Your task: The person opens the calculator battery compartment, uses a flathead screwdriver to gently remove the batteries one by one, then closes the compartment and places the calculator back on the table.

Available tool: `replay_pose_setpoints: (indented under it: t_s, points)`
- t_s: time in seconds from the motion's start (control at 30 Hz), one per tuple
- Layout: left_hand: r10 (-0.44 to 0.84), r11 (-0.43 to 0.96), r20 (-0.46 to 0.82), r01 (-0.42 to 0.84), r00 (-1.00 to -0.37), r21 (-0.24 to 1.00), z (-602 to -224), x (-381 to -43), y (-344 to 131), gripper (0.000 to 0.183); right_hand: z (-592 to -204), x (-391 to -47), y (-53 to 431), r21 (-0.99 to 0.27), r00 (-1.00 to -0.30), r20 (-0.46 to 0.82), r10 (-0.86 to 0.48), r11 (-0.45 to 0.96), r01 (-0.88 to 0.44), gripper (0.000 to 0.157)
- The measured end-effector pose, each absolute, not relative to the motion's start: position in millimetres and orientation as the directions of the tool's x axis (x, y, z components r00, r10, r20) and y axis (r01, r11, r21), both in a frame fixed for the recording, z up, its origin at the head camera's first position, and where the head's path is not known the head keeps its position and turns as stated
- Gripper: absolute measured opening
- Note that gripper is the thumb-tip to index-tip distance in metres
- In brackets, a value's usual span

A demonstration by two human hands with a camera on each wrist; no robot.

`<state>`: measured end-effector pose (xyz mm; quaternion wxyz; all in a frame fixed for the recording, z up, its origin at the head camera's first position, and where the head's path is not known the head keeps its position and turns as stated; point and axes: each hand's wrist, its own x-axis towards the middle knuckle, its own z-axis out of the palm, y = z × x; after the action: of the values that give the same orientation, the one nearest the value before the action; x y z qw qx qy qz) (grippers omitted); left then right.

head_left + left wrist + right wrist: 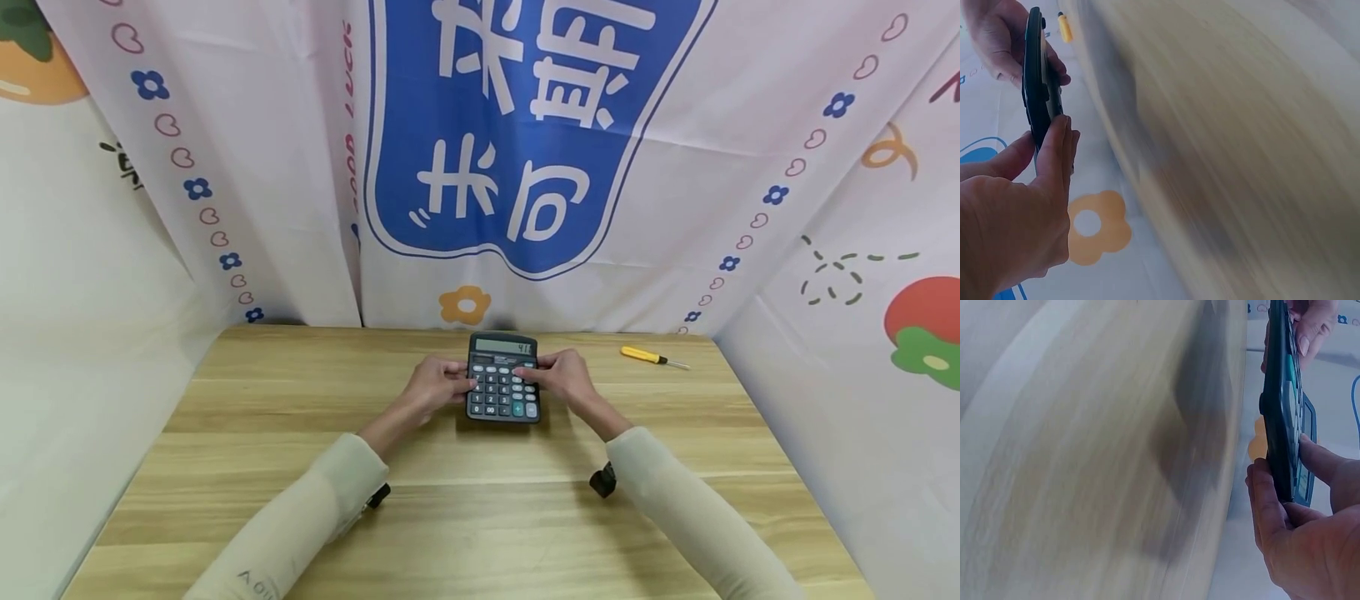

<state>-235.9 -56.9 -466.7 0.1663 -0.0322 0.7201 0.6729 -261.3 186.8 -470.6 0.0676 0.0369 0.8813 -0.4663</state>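
Observation:
A black calculator point(491, 410) with light number keys and a green plus key is held up off the wooden table, its lit display at the far end showing digits that begin with 41. My left hand point(437, 382) grips its left edge, thumb on the key side and fingers behind. On the opposite edge, my right hand point(564, 375) pinches it with the thumb over the upper right keys. Seen edge-on in the left wrist view, the calculator point(1034, 81) sits between both hands. The right wrist view shows the right fingers point(1264, 494) against its back.
A screwdriver point(642, 354) with a yellow handle lies at the table's back right. Behind the wooden table point(480, 533) hangs a white printed cloth point(300, 250), and similar printed walls stand at both sides.

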Motion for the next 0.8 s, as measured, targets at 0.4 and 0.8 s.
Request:
replay_pose_setpoints:
  t_s: [0.4, 0.8]
  points:
    - [0.176, 0.164, -0.287, -0.259, -0.942, 0.952, -470.0, -227.4, -79.6, 0.044, -476.1, -250.7, 167.2, -0.816, -0.986, -0.167, -0.020, 0.563, 0.127, 0.043]
    - [0.170, 0.184, -0.288, -0.257, -0.943, 0.949, -474.8, -218.7, -96.2, 0.051, -484.5, -247.8, 155.7, -0.813, -0.991, -0.119, -0.064, 0.580, 0.060, 0.048]
